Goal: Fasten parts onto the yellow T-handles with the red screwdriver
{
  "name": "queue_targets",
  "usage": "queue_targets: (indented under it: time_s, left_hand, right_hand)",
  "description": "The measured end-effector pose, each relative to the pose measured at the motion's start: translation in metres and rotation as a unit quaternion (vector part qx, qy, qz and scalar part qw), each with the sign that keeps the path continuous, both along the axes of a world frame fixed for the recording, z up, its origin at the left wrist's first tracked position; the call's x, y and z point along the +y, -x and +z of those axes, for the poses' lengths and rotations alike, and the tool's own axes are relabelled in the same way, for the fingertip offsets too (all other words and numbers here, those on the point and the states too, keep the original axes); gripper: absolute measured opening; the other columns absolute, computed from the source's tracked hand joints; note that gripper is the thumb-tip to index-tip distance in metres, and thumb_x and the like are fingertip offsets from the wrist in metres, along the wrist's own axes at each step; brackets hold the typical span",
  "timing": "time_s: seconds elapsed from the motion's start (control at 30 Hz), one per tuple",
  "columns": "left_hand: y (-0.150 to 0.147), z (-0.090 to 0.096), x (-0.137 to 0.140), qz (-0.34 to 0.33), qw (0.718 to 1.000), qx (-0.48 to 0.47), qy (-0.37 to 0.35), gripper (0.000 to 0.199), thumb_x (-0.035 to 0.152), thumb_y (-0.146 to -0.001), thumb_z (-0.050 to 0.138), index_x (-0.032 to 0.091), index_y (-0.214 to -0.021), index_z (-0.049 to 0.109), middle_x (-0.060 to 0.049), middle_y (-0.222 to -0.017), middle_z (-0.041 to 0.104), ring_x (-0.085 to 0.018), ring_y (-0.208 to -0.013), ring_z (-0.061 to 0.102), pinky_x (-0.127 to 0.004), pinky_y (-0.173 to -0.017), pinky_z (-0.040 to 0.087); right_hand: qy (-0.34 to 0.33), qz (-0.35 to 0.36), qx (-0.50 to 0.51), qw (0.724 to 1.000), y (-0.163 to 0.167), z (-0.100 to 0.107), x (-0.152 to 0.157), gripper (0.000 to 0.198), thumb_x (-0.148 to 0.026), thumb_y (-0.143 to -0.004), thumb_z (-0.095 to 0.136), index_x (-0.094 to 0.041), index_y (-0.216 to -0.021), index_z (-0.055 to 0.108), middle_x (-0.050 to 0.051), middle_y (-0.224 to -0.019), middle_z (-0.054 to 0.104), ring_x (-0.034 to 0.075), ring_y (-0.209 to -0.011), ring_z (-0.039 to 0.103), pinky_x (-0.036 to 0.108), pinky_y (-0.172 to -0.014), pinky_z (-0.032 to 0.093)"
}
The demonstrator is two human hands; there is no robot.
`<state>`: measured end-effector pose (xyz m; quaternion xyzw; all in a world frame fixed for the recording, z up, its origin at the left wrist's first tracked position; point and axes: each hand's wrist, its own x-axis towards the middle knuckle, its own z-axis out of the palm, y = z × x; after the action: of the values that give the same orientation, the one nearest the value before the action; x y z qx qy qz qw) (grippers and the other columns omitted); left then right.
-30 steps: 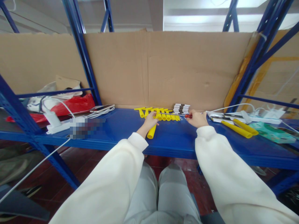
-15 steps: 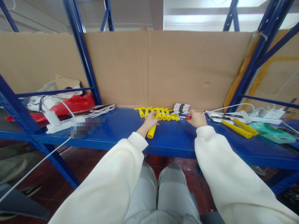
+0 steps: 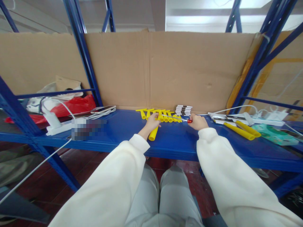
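Note:
My left hand (image 3: 152, 123) is closed around a yellow tubular handle (image 3: 153, 133), whose round end points toward me over the blue shelf. The upper part of the handle is hidden by my fingers. In my right hand (image 3: 198, 122) is a screwdriver (image 3: 189, 121) with a red grip. Its thin metal shaft runs left to the fingers of my left hand, where I cannot make out the tip. Behind the hands, several yellow T-shaped pieces (image 3: 143, 113) lie in a row. A stack of small white and black pieces (image 3: 183, 110) sits just left of my right hand.
Two long yellow tubes (image 3: 239, 131) lie at the right beside a green packet (image 3: 276, 134) and a white power strip (image 3: 270, 119). On the left are a white charger (image 3: 53, 121), cables and a red bag (image 3: 75, 105). Cardboard (image 3: 180, 69) walls the back, between blue posts.
My right hand has dipped slightly, so the screwdriver's red grip sits a little lower and the shaft slants more. My left hand and the yellow handle stay in place.

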<state>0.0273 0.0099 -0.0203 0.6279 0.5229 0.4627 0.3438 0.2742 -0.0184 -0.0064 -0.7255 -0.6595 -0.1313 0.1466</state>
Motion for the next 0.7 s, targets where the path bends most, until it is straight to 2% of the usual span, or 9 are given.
queue_targets:
  time_s: [0.13,0.37,0.57,0.7]
  left_hand:
    - [-0.0007,0.0003,-0.0007,-0.002,1.0,0.003,-0.006,0.058,-0.007,-0.082,0.058,0.013,-0.136,0.06,-0.015,-0.146,0.059,-0.003,-0.048,0.061,-0.017,-0.051,0.052]
    - [-0.0009,0.0004,-0.0004,-0.004,1.0,0.006,0.004,0.06,-0.006,-0.082,0.058,0.016,-0.138,0.059,-0.014,-0.149,0.057,-0.006,-0.056,0.067,-0.019,-0.053,0.054]
    - [-0.0013,-0.0006,0.001,0.002,1.0,-0.001,0.002,0.06,-0.005,-0.081,0.057,0.015,-0.138,0.059,-0.014,-0.151,0.056,-0.014,-0.081,0.075,-0.018,-0.057,0.057]
    - [-0.0007,-0.003,0.0036,0.002,1.0,-0.008,-0.01,0.063,-0.003,-0.08,0.059,0.016,-0.14,0.058,-0.013,-0.151,0.057,-0.018,-0.091,0.075,-0.017,-0.058,0.058]
  right_hand:
    - [-0.002,0.014,0.001,1.0,-0.0018,-0.0011,0.001,0.02,-0.026,-0.082,0.057,-0.022,-0.1,0.065,0.009,-0.095,0.078,0.028,-0.095,0.069,0.037,-0.084,0.039]
    - [0.023,0.006,0.01,1.0,-0.0002,-0.0002,-0.0001,0.016,-0.023,-0.079,0.059,-0.022,-0.094,0.066,0.008,-0.092,0.077,0.027,-0.094,0.069,0.037,-0.085,0.04]
    - [0.02,0.016,0.016,1.0,-0.0029,0.0,0.0,0.016,-0.019,-0.078,0.058,-0.023,-0.092,0.066,0.007,-0.088,0.076,0.026,-0.091,0.068,0.037,-0.085,0.04]
    - [0.039,0.039,0.029,0.998,-0.0055,-0.0016,0.0012,0.014,-0.017,-0.072,0.062,-0.023,-0.086,0.064,0.004,-0.084,0.074,0.025,-0.089,0.067,0.038,-0.087,0.039]
